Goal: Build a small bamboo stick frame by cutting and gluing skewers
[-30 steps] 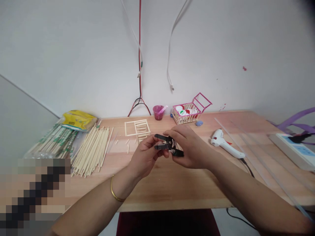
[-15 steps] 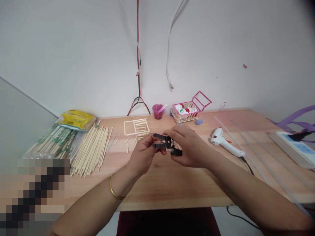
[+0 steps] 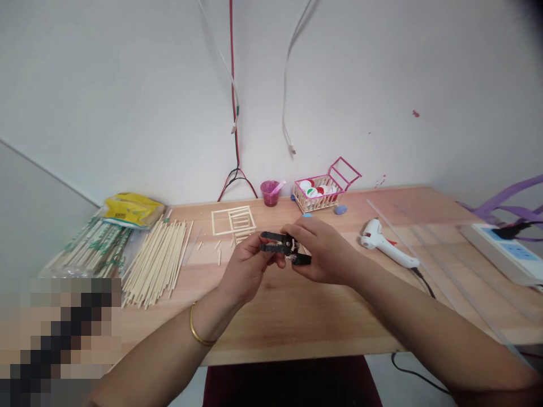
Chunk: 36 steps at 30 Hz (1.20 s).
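Black wire strippers [image 3: 288,245] with a spring between the handles are gripped by my right hand [image 3: 324,251], whose fingers wrap round the handles. The jaws point left and are parted. My left hand [image 3: 248,265] is closed right at the jaws, its fingertips bent behind and below them. Whatever it pinches is hidden by the fingers and the tool. Both hands are above the middle of the wooden table. Just beyond my left hand lie a pale stick frame [image 3: 223,222] with ladder-like rungs and several short cut stick pieces [image 3: 219,258].
Loose wooden sticks [image 3: 156,263], bagged sticks [image 3: 91,240] and a yellow packet [image 3: 132,210] lie left. A pink cup [image 3: 270,194] and a stick basket [image 3: 320,195] of bottle caps stand behind. Right are a glue gun [image 3: 388,246] and a power strip [image 3: 504,254].
Both hands and the wire strippers stay together in nearly the same place. The whole view has shifted slightly; nothing else has visibly moved.
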Each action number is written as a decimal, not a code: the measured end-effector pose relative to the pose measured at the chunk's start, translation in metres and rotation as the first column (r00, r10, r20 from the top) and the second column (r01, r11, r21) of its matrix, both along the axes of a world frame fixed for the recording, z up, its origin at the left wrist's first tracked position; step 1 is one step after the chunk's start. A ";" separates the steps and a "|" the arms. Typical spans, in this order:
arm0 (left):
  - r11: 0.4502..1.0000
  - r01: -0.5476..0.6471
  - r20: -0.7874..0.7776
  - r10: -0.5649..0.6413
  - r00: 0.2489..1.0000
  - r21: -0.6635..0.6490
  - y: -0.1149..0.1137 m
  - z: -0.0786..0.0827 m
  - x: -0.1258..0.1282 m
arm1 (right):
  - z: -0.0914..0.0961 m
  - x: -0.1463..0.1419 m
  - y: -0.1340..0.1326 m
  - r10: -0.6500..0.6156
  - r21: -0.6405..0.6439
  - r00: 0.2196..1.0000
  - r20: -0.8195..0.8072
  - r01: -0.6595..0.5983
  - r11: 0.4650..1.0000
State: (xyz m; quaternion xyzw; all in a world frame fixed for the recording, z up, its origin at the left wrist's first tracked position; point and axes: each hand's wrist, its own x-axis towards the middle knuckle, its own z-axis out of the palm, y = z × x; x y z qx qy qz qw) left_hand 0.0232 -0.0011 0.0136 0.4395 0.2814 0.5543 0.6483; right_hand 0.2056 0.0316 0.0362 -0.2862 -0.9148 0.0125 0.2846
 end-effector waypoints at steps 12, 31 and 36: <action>0.997 0.045 0.009 -0.044 0.999 -0.066 -0.003 0.008 0.001 | 0.003 0.017 0.021 -0.317 -0.166 0.947 0.043 0.320 0.933; 0.922 -0.158 -0.608 0.355 0.711 0.353 -0.015 0.013 -0.005 | -0.002 0.016 0.017 -0.123 -0.252 0.982 -0.142 0.085 0.964; 0.800 -0.094 -0.648 0.543 0.534 0.593 -0.017 0.013 -0.006 | 0.009 0.000 -0.004 0.184 -0.112 0.940 -0.287 -0.223 0.968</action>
